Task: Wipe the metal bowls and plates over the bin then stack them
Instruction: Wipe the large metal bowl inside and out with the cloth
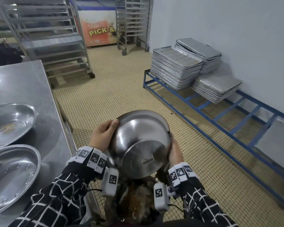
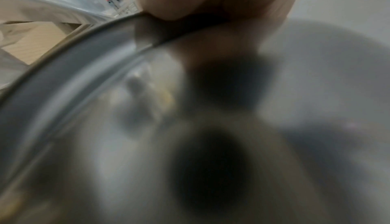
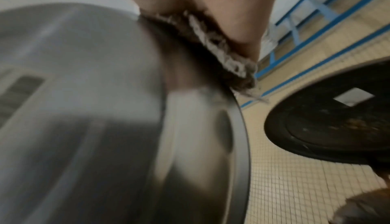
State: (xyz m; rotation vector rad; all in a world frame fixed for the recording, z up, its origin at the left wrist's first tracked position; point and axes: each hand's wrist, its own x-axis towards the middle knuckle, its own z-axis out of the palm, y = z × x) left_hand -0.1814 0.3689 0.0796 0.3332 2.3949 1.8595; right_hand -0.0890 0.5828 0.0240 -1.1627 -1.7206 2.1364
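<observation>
A metal bowl (image 1: 138, 143) is held tilted, its labelled base toward me, above the bin (image 1: 134, 202) full of brown scraps. My left hand (image 1: 103, 135) grips the bowl's left rim (image 2: 88, 47), thumb over the edge. My right hand (image 1: 175, 153) presses a dirty grey cloth (image 3: 219, 49) against the bowl's right rim (image 3: 240, 127); its fingers are hidden behind the bowl. Two wide metal plates (image 1: 10, 122) (image 1: 11, 174) lie on the steel table (image 1: 23, 79) to the left.
Stacked baking trays (image 1: 175, 69) sit on a blue floor frame (image 1: 220, 115) along the right wall. Wheeled tray racks (image 1: 52, 38) and a freezer (image 1: 98, 27) stand behind. A black round lid (image 3: 329, 122) lies on the tiled floor (image 1: 113, 89).
</observation>
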